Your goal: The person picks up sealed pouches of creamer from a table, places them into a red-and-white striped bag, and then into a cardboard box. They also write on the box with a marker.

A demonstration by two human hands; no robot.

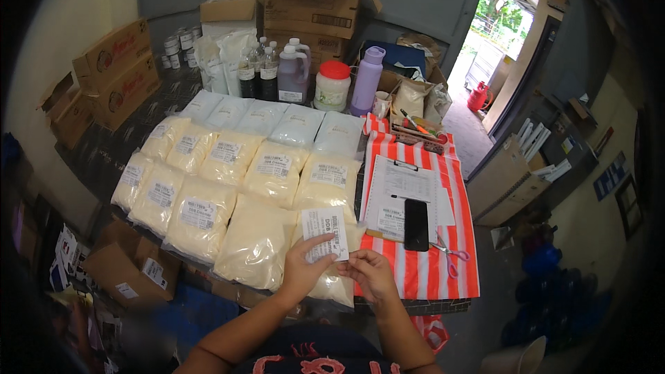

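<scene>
Both hands pinch the white label (324, 234): left hand (303, 268), right hand (373, 273). Square it flat (no creases) on the unlabelled powder bag (255, 239) beneath.

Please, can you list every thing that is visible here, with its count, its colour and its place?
powder bags: about fifteen, pale yellow and white, in rows on the table
label: one, white, held above the nearest bags
clipboard: one, with white papers, on the striped cloth
phone: one, black, on the clipboard
scissors: one, pink handles, right of the phone
bottles: several, dark liquid, behind the bags
jar: one, white, red lid
flask: one, purple
cardboard boxes: several, brown, around the table
left hand: holds the label
right hand: at the label's lower corner
</scene>
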